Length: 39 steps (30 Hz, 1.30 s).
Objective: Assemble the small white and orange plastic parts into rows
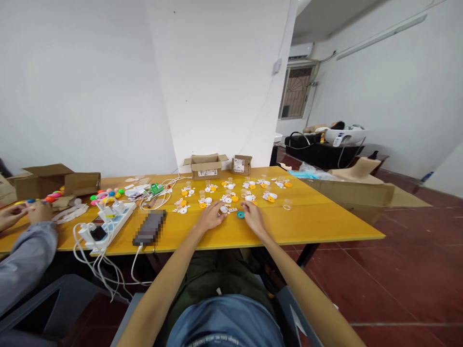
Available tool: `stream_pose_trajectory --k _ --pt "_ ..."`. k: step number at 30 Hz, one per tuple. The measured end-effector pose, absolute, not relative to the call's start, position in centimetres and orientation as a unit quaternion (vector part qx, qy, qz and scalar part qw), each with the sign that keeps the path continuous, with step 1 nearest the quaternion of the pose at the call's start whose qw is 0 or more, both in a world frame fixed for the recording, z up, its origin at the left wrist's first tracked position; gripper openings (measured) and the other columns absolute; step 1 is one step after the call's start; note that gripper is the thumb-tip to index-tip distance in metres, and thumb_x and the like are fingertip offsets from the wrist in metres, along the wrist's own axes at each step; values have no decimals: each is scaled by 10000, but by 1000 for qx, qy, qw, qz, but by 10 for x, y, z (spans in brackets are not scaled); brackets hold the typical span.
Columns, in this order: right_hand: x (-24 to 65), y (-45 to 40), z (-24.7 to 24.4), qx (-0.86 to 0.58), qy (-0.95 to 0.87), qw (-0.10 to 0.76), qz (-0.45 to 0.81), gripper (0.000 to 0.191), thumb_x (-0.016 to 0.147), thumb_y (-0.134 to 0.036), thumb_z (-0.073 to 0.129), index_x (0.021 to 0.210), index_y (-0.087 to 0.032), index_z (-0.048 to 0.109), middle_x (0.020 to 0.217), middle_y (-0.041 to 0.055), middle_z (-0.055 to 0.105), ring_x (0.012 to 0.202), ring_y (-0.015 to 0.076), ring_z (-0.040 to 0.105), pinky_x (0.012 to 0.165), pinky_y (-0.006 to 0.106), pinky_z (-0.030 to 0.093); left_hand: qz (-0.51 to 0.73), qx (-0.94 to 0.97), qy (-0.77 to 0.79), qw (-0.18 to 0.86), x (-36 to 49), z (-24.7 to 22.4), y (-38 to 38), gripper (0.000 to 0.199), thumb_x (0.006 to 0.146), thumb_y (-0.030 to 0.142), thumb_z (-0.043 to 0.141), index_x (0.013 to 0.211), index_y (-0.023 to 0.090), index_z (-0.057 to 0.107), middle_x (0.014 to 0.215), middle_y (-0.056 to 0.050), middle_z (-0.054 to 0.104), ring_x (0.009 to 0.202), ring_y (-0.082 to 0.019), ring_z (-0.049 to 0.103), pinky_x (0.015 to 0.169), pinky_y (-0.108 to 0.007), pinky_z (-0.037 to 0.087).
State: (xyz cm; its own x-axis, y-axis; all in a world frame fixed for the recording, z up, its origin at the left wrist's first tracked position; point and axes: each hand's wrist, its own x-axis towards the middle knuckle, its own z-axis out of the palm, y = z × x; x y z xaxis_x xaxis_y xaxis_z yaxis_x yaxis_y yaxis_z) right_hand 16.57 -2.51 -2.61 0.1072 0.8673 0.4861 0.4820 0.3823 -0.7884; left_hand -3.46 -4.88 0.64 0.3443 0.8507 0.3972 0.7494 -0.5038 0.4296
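Observation:
My left hand rests on the yellow table with curled fingers beside a white round part; what its fingertips hold, if anything, is too small to tell. My right hand lies just right of a teal ring, its fingers bent near the ring and partly hidden. Between the hands sits a small white piece with dark marks. Beyond them, several groups of white discs, yellow rings and clear cups are spread over the table. A clear cup stands apart at the right.
Two cardboard boxes stand at the back. Left are a phone, a white power strip with cables, colorful balls, an open carton and another person's hands. The table's right edge slants past a large carton.

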Motion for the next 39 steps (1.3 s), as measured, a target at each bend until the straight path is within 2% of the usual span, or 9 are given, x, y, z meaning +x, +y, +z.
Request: stream_pose_trajectory --k 4,9,14,18,28,32,39 --pt "165 -21 -32 -455 -698 510 214 277 853 -221 504 948 -257 762 1064 70 775 1035 260 704 956 445 554 299 818 482 91 -34 6 -48 370 859 228 624 1222 286 674 1290 -60 679 1176 -264 639 1026 -400 505" --pt "163 -20 -35 -417 -734 483 233 297 865 -186 498 987 -257 759 1079 74 773 1034 246 708 960 437 559 298 829 463 95 -37 6 -49 321 857 206 590 1152 281 692 1177 -44 718 1114 -242 651 992 -365 511" --pt "160 -16 -32 -411 -739 485 222 363 858 -154 451 1061 -241 739 1163 82 748 1127 237 680 1035 445 523 304 825 464 108 -38 7 -51 392 852 223 597 1236 277 656 1177 -46 708 1072 -235 655 981 -365 513" --pt "155 -10 -30 -396 -753 474 225 435 813 -107 444 1105 -242 736 1237 84 726 1181 232 656 1073 450 498 300 821 472 114 -37 9 -53 453 841 218 607 1290 280 625 1234 -53 684 1109 -244 649 992 -375 511" --pt "157 -15 -29 -366 -766 468 247 368 804 -119 453 990 -241 747 1076 65 768 1023 220 704 992 432 548 303 823 463 129 -35 12 -55 494 818 194 592 1305 271 612 1254 -68 681 1128 -264 643 1014 -400 504" --pt "157 -14 -27 -369 -760 472 253 379 795 -111 448 976 -253 749 1057 52 771 1011 211 706 984 419 553 310 823 452 149 -36 11 -55 534 805 167 585 1323 296 602 1232 -41 696 1041 -233 658 958 -365 528" --pt "156 -12 -28 -373 -741 497 256 396 801 -110 429 978 -248 756 1020 48 773 1035 213 702 994 416 547 336 809 437 203 -38 9 -53 589 773 133 581 1345 273 588 1133 -16 704 750 -145 601 769 -286 538"
